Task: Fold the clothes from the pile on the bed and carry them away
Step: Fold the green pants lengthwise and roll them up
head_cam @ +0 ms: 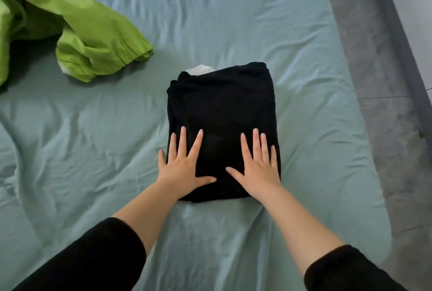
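- The left hand (184,166) lies flat, fingers straight and fanned, palm down on the near-left corner of a folded black fabric bundle (222,103). It grips nothing, and its little finger seems to sit just off the edge, on the sheet.
- The right hand (257,164) mirrors it on the near-right corner, spread open and pressing, with nothing held. The two thumbs point toward each other with a gap between them.
- This flat, two-palmed hold looks meant to press the folds down so the bundle keeps its compact rectangle before it is lifted.
- The bundle runs from under both palms toward 12 o'clock. Its near half is touched and its far half is bare.
- A sliver of white cloth (201,69) peeks out at the far-left edge. I cannot tell whether it is a lining or a separate piece.
- The bundle rests on a wrinkled pale teal bed sheet (304,56), roughly mid-bed.
- At about 10 o'clock, well apart from the hands, a crumpled lime-green garment (77,33) with an elastic cuff lies unfolded, probably the next piece.
- At 3 o'clock a grey floor strip (385,80) borders the bed.
- I judge that this piece is folded but not yet carried away.
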`<state>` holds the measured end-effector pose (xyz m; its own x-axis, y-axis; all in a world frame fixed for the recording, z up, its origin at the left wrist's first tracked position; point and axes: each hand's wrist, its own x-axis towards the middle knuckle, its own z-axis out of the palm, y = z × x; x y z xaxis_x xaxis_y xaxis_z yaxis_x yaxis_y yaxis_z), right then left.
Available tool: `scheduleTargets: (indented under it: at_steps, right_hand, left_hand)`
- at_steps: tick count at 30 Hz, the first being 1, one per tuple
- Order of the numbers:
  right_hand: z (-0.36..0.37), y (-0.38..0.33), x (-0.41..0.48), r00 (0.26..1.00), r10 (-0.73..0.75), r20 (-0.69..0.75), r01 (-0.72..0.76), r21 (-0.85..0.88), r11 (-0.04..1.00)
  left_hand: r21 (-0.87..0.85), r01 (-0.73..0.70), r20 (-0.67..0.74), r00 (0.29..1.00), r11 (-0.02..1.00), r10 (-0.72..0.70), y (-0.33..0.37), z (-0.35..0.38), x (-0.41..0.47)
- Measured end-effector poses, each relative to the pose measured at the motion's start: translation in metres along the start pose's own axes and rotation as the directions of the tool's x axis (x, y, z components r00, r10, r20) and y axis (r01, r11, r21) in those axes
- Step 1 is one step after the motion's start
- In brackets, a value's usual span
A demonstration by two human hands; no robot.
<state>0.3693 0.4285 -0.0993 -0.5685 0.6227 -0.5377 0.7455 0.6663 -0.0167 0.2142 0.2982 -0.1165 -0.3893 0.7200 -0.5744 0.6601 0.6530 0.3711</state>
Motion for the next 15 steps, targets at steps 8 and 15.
scheduleTargets:
  at_steps: [8, 15]
  right_hand:
    - [-0.037, -0.125, 0.002, 0.937, -0.212, -0.278, 0.296, 0.311, 0.903]
    - [-0.060, -0.240, 0.067, 0.954, -0.260, -0.150, 0.299, 0.416, 0.859]
  left_hand:
    - [-0.493, 0.399, -0.049, 0.874, 0.773, -0.483, -0.114, -0.061, -0.032]
    - [-0.386, 0.655, 0.111, 0.732, 0.650, -0.672, -0.252, -0.093, -0.062]
